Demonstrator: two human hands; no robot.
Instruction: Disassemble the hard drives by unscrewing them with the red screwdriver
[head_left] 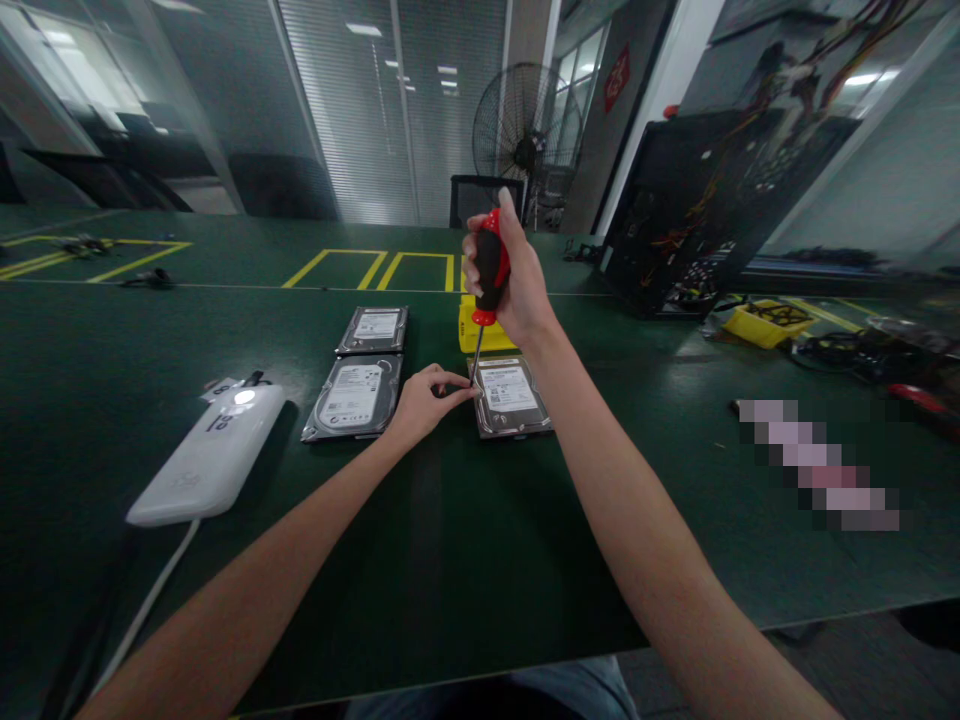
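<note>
My right hand (pixel 517 270) is wrapped round the red and black handle of a screwdriver (pixel 491 265), its shaft pointing down. The tip meets the left edge of a hard drive (pixel 510 392) with a white label, which lies flat on the table. At that same edge my left hand (pixel 427 400) has thumb and forefinger pinched together beside the tip; whatever is between them is too small to make out. Left of my left hand lies a second hard drive (pixel 354 395), with another drive (pixel 375 328) touching its far side. A yellow box (pixel 469 325) sits behind the drive under the screwdriver.
A white device (pixel 214 450) with a cable lies on the green table (pixel 450 600) at the left. At the right are a blurred-out item (pixel 817 465), a yellow tray (pixel 761 325), black cables (pixel 862 355) and an open black computer case (pixel 675 220). A fan (pixel 525 150) stands behind.
</note>
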